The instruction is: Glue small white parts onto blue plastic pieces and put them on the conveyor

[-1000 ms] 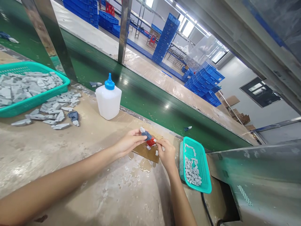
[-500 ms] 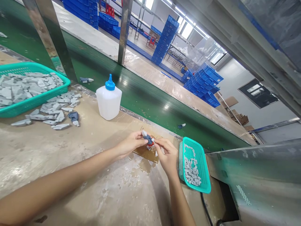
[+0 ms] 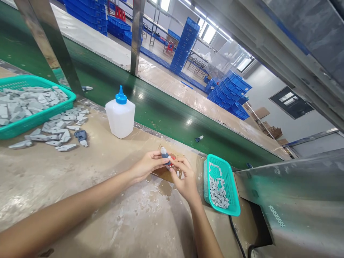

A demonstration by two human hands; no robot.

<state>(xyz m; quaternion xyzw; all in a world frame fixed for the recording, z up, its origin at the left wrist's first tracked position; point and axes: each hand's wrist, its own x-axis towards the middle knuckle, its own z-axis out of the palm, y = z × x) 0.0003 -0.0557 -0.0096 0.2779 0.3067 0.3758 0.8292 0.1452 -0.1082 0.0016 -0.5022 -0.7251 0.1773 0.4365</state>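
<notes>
My left hand [image 3: 150, 165] pinches a small dark blue and light grey plastic part [image 3: 164, 154] between thumb and fingers. Fingers of my right hand [image 3: 184, 179] close on the near end of that same part and cover it. Something red [image 3: 172, 159] shows just behind the fingertips. Below both hands lies a brown plate [image 3: 162, 173], wet and shiny, with small light bits near its edge. A white squeeze bottle [image 3: 120, 120] with a blue nozzle stands upright beyond my left hand. To the right is a green basket [image 3: 236, 195] of small grey pieces.
On the left sit a larger green basket [image 3: 37, 120] of grey pieces, a loose pile [image 3: 60, 129] and one dark blue part [image 3: 81, 137]. Behind runs a green conveyor belt [image 3: 166, 122] carrying a few parts [image 3: 199, 138]. A metal post [image 3: 49, 43] and a metal panel [image 3: 301, 204] flank the bench.
Parts on the belt have shifted left, and another shows at its right end. My right fingers have moved further over the held part. The view has turned slightly.
</notes>
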